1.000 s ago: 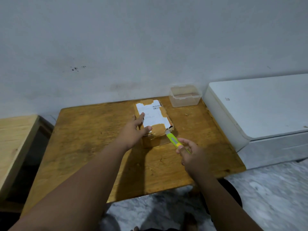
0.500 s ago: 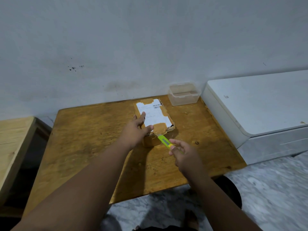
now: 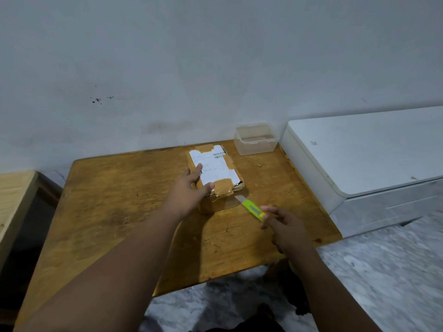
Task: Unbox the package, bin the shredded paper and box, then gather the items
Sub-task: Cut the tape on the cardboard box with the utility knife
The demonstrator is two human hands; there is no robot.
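Observation:
A small cardboard package (image 3: pixel 217 173) with a white shipping label and brown tape lies on the wooden table (image 3: pixel 115 207), near its far edge. My left hand (image 3: pixel 189 190) rests on the package's near left corner, thumb on the taped top, holding it down. My right hand (image 3: pixel 284 226) grips a green and yellow utility knife (image 3: pixel 253 208) by its rear end. The knife's short blade points at the package's near right corner, just off the box.
A clear plastic container (image 3: pixel 255 140) stands at the table's far right corner, against the wall. A low white cabinet (image 3: pixel 364 159) abuts the table on the right. A lighter wooden table (image 3: pixel 12 200) sits to the left. Marble floor lies below.
My right hand has drawn the knife back to the right, from the middle of the package's near edge to just off its near right corner. My left hand stays on the box.

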